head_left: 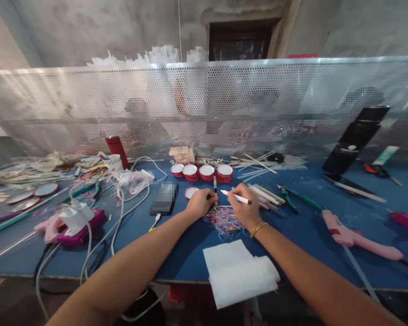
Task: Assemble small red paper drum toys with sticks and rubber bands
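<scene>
My left hand (200, 203) is closed in a pinch on a thin stick (215, 183) with dark and pale-green bands, near the middle of the table. Fingers of my right hand (245, 209) are wrapped round a white marker pen (240, 197) with a black end; its tip points left toward the stick. Beneath both hands lies a pile of pastel rubber bands (226, 224). A round white disc with a red rim (190, 193) sits just behind my left hand. Several pens (267, 194) lie right of my right hand.
Red-rimmed round pieces (206, 172) stand in a row behind. A phone (163, 198) with cable lies left; white cloth (240, 271) hangs over the front edge. Green-handled pliers (289, 199), a pink glue gun (355, 237) and a black bottle (355, 140) are right. A perforated metal screen (190, 108) closes the back.
</scene>
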Demonstrator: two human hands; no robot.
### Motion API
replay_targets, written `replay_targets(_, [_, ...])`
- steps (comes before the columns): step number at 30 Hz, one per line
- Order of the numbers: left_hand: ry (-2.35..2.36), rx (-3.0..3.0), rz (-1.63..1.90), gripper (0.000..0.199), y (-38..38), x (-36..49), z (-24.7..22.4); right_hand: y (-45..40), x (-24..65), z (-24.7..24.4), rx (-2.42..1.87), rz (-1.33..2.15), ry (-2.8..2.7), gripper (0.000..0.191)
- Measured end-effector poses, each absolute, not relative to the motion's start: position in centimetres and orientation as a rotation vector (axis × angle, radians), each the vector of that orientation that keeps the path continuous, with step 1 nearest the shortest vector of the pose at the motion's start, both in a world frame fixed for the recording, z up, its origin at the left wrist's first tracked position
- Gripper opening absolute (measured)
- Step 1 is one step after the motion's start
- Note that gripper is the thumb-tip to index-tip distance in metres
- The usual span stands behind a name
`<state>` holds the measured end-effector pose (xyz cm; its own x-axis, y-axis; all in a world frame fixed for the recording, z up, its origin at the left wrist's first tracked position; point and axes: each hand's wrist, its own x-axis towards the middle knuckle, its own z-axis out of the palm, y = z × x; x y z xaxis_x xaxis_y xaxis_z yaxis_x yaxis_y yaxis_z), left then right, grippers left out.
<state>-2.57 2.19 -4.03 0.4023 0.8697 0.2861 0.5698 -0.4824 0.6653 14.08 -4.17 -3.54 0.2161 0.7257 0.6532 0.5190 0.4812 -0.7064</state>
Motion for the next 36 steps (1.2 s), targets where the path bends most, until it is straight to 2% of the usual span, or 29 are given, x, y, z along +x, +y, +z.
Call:
replay_targets(11, [1.216,2.134,0.834,0.021,2.3,-2.6,-3.8,-4.1,14.0,-3.8,-1.169,0.140,-1.548,0.012])
replay_targets(26, [1.154,2.084,0.875,0.018,3.0,-2.4,-4.6,-4.0,14.0,-3.4,-1.213,0.020,-1.561,0.013])
replay_targets(36, [1.173,2.092,0.867,0.019,3.2,-2.4,-4.7,-4.1,13.8,-3.3,-1.208,0.067,-1.593,0.013])
